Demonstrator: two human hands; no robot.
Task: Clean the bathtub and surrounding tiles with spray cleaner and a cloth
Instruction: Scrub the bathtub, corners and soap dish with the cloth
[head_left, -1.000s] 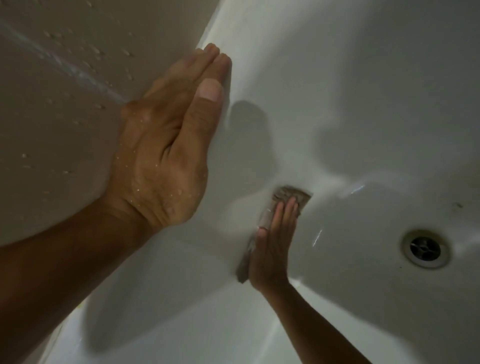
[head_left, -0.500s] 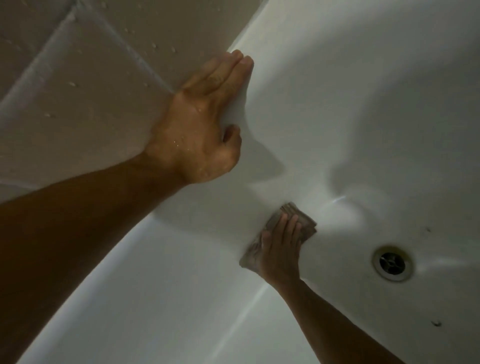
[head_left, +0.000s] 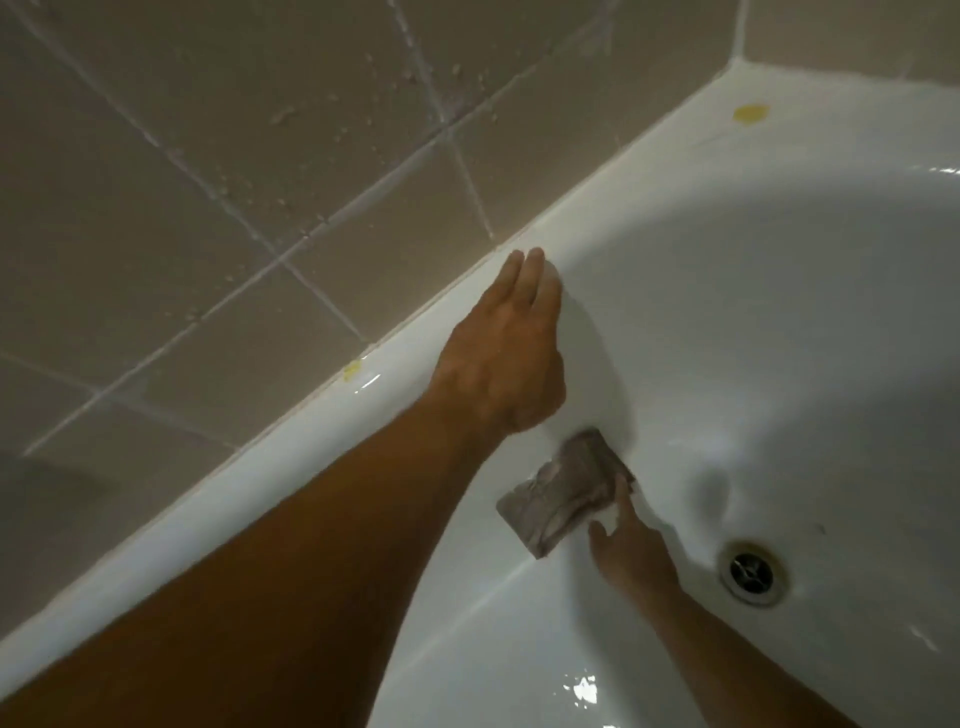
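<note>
The white bathtub (head_left: 208, 499) fills the lower right, its rim running diagonally below the wet beige wall tiles (head_left: 208, 182). My left hand (head_left: 498, 364) rests on the rim's inner edge with straight fingers pointing up along it. Down on the tub's inner wall lies a grey-brown folded cloth (head_left: 556, 493). My right hand (head_left: 628, 545) touches the cloth's lower right edge with extended fingers, thumb spread to the left. No spray bottle is in view.
The metal drain (head_left: 750, 571) sits in the tub floor right of my right hand. A yellow spot (head_left: 750, 114) marks the far rim corner and a smaller yellow spot (head_left: 352, 370) sits on the rim by the grout. Droplets cling to the tiles.
The view has pulled back and up, showing more tiles and the tub corner. My right hand has slid off the cloth toward its lower right edge, leaving most of it uncovered. My left hand stays on the rim.
</note>
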